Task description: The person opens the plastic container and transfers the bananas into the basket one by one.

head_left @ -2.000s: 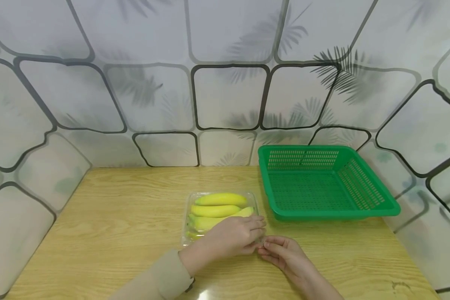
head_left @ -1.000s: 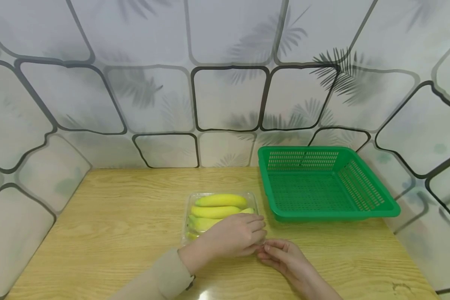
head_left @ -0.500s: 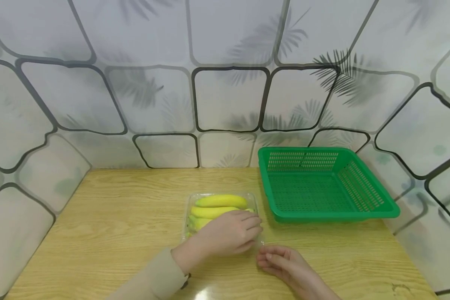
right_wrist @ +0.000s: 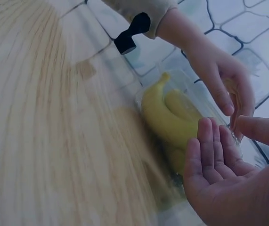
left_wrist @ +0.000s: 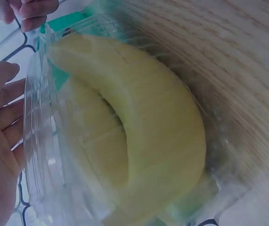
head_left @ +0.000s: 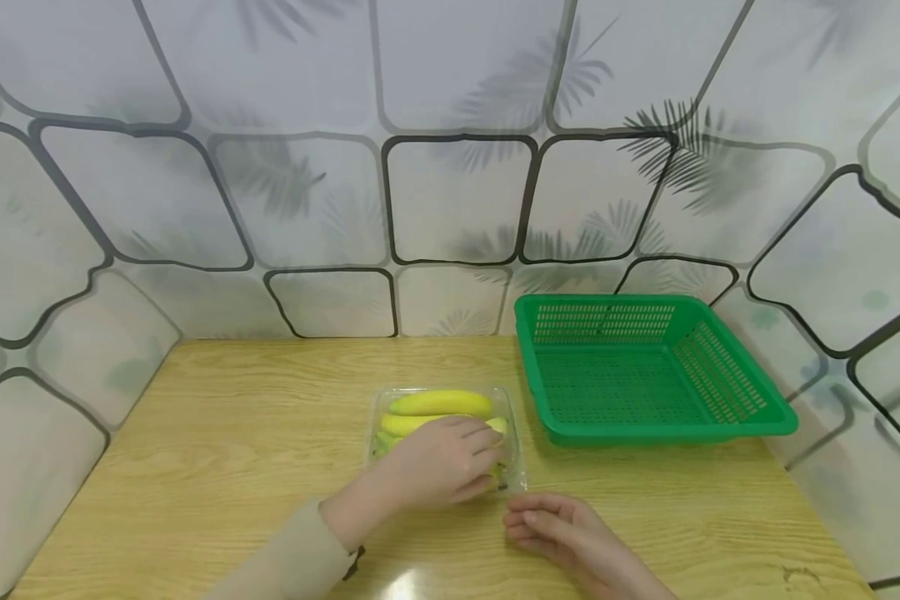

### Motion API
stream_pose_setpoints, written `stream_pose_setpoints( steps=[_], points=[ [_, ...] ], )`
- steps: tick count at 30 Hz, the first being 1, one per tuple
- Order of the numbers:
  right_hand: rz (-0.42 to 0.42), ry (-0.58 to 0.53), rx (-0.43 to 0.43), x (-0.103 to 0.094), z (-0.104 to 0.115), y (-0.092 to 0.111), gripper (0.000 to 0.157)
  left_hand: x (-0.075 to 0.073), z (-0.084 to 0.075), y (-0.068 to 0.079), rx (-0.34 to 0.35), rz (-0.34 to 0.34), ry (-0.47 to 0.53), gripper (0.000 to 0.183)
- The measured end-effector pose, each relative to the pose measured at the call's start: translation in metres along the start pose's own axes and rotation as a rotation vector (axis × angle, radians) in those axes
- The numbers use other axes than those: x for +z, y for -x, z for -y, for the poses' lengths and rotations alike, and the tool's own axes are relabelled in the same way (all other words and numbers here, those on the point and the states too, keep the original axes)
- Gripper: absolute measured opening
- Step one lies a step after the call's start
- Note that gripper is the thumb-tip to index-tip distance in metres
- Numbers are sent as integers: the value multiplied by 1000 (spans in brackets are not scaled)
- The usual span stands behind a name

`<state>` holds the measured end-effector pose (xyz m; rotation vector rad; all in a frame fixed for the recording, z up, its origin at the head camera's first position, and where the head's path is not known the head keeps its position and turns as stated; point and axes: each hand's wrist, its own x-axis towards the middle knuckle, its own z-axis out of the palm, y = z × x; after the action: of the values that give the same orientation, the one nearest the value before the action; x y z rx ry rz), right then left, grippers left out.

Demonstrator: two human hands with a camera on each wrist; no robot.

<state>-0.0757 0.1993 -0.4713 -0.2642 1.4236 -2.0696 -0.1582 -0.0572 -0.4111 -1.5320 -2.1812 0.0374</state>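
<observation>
Several yellow bananas [head_left: 441, 403] lie in a clear plastic clamshell box [head_left: 515, 454] on the table. The left wrist view shows a curved banana [left_wrist: 167, 103] through the box's wall [left_wrist: 35, 160]. My left hand [head_left: 442, 462] is over the top of the box with relaxed fingers and covers part of the bananas. Whether its fingertips touch the lid is not clear. Near the box's front right corner is my right hand [head_left: 562, 537], fingers loosely bent, nothing in them. In the right wrist view its fingers [right_wrist: 212, 150] stand apart from my left hand [right_wrist: 224, 75].
To the right of the box stands a green slotted plastic basket [head_left: 667, 432] with nothing in it. Wood-grain tabletop [head_left: 255, 442] stretches to the left. Patterned wall covering [head_left: 457, 200] encloses the table at the back and both sides.
Both hands were together at the box's front right corner. My left hand has moved left over the box, and my right hand has come slightly toward me. The box and basket have not moved.
</observation>
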Motion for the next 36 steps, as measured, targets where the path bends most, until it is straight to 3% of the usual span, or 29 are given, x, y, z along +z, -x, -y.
stream_pose_setpoints(
  steps=[12, 24, 36],
  points=[
    [64, 57, -51, 22, 4, -13, 31, -10, 8, 23, -35, 19, -6, 30],
    [106, 62, -41, 44, -2, -27, 43, -18, 18, 53, -133, 11, -28, 36],
    [123, 89, -40, 69, -7, -44, 53, -20, 24, 83, -206, -57, -29, 41]
  ],
)
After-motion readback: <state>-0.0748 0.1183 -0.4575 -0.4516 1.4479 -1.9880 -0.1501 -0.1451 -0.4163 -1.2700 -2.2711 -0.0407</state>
